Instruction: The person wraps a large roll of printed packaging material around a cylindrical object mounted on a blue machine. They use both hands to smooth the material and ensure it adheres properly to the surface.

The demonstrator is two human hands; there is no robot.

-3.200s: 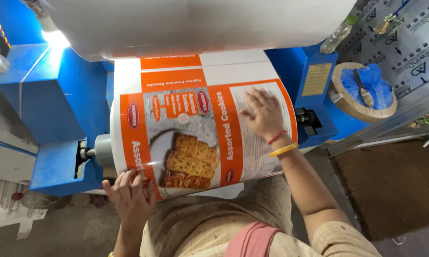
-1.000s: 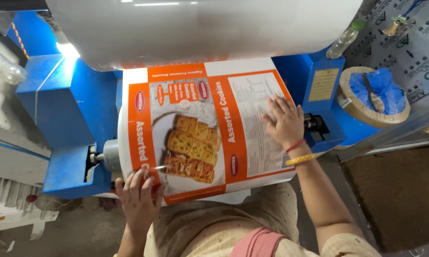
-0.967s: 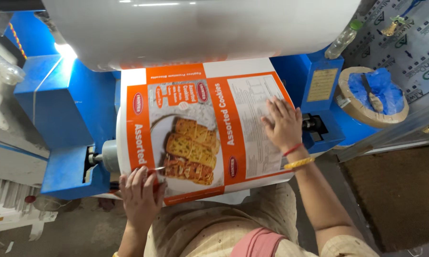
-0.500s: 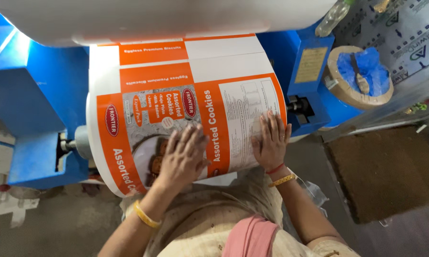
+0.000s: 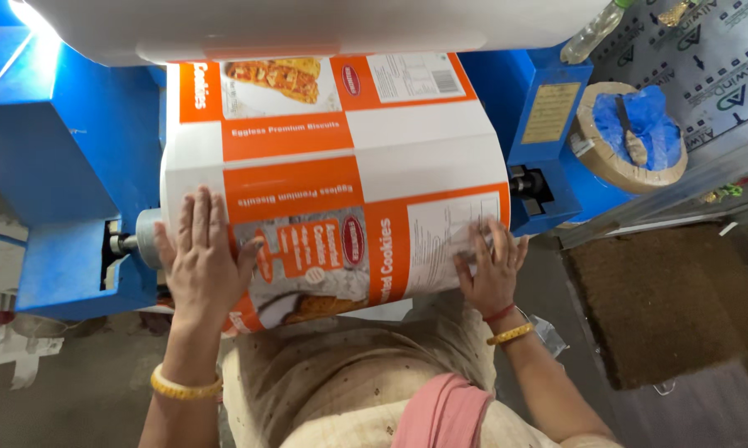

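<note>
Between blue machine housings [image 5: 75, 158], both hands, left [image 5: 201, 261] and right [image 5: 492, 270], press flat, open-palmed on the printed roll [image 5: 341, 191]

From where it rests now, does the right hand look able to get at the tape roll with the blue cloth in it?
Probably yes. The right hand lies flat on the printed film roll; the tape roll sits to its right, with only the blue machine housing between, nothing above it.

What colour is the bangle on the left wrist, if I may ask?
Yellow gold; the bangle shows best in the head view.
</note>
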